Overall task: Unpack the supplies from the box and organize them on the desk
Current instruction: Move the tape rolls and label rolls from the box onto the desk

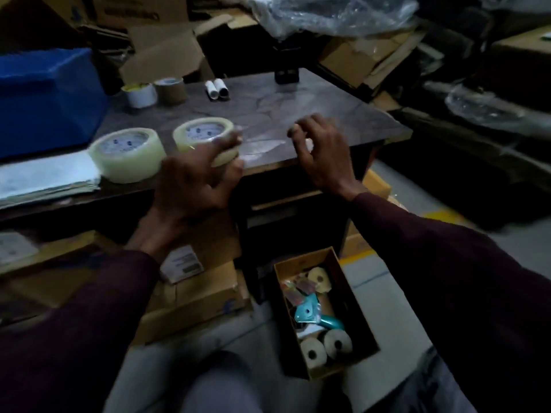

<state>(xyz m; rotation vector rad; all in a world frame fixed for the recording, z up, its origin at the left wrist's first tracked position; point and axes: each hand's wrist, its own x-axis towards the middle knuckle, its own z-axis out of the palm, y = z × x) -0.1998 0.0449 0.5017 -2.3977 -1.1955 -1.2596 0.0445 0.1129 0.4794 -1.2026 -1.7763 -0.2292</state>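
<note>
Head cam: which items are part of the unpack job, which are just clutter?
Job:
- left hand gripping clear tape roll
- second clear tape roll on desk
- open box on floor: teal tape dispenser, paper rolls
- right hand, empty

Lying about:
- blue bin
- paper stack
- cardboard cartons
- bubble wrap

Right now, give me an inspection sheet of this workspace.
Surface: dark marbled desk, middle mostly bare.
Job's things: two clear tape rolls at the front edge; open box on the floor holding paper rolls and a teal tape dispenser.
Clutter: small rolls at the desk's back, paper stack, blue bin.
Grippers: left hand gripping the nearer tape roll; right hand open, empty.
Cables: nothing seen.
Surroundings: cardboard boxes, plastic wrap.
</note>
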